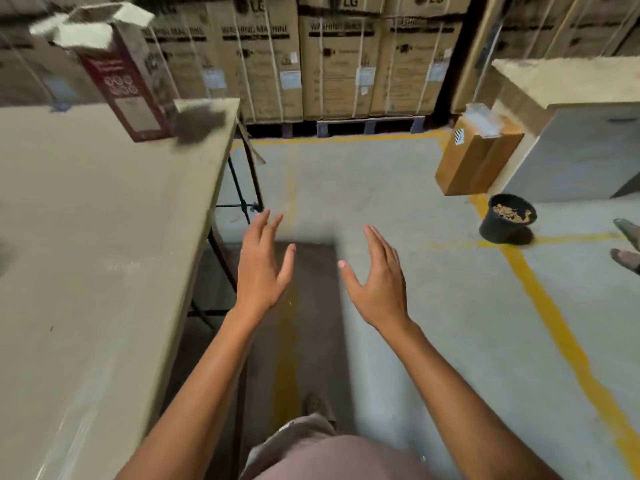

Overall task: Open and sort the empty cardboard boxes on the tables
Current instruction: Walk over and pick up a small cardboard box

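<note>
A tall maroon and white box [128, 81] stands tilted at the far end of the left table [86, 237], its top flaps spread open. A brown cardboard box [474, 157] with an open top leans against the right table [571, 88] on the floor. My left hand [261, 265] and my right hand [377, 278] are held out over the floor between the tables, palms facing each other, fingers straight. Neither hand holds or touches anything.
Stacked large washing-machine cartons [339, 57] on pallets line the back. A black bucket [507, 218] with brown scraps sits on the floor by the yellow line [554, 323]. Another person's sandalled feet [628, 244] show at the right edge.
</note>
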`<state>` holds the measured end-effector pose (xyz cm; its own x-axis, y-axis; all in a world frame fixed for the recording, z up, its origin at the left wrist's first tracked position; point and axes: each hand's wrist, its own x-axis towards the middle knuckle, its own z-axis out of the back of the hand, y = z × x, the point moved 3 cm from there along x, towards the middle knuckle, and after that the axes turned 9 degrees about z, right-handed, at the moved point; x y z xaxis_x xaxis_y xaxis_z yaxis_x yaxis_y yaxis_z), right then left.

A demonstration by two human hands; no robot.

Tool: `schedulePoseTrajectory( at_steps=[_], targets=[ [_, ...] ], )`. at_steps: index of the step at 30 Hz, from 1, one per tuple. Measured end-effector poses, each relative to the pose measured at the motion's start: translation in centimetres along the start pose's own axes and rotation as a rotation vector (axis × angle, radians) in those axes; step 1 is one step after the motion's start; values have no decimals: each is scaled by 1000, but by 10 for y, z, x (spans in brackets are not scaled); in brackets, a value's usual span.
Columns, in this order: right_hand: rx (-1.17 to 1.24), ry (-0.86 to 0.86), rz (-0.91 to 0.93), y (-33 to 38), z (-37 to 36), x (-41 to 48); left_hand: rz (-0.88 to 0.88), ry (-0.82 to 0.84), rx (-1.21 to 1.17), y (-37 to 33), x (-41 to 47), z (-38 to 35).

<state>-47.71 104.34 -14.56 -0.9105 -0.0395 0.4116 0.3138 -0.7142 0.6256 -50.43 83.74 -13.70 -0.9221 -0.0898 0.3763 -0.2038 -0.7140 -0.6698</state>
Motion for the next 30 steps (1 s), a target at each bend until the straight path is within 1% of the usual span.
schedulePoseTrajectory(
  at_steps=[5,11,18,22,28,30],
  targets=[
    [64,14,110,2,-33,128,21,-140,26,15,111,11],
    [150,68,228,6,-74,254,46,-275,157,37,217,28],
    [288,166,394,2,-136,401,191,-445,306,72,308,24],
    [371,244,510,7,-156,479,248,-543,386,72,361,26],
    [459,296,678,35,-176,580,298,-622,569,70,434,60],
    [499,313,734,52,-185,604,287,-639,651,71,455,75]
  ],
)
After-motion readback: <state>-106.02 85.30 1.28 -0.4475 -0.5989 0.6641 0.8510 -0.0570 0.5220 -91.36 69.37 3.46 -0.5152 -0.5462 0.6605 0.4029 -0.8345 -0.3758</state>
